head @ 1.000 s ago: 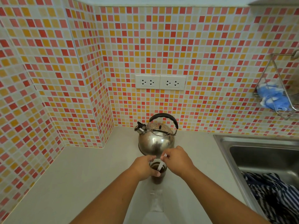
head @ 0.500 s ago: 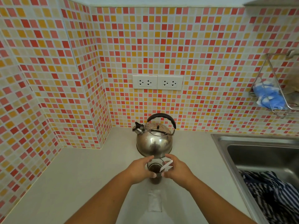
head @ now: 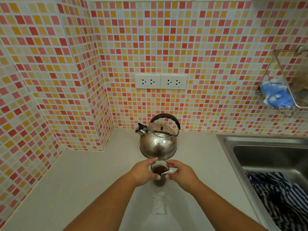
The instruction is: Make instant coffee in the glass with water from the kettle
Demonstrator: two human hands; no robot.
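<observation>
Two hands meet at a small glass (head: 159,170) of dark coffee standing on the pale countertop (head: 80,184). Fingers of the left hand (head: 144,171) wrap its left side, thumb on the near rim. At the glass's right, the right hand (head: 180,174) pinches a white stirrer (head: 166,172) whose tip dips into the coffee. Just behind the glass stands a steel kettle (head: 158,142) with a black handle, spout pointing left. A clear empty sachet (head: 159,204) lies on the counter nearer the person. To the right, a steel sink (head: 266,147) holds a striped cloth (head: 281,197); above it hangs a wire rack (head: 283,84).
</observation>
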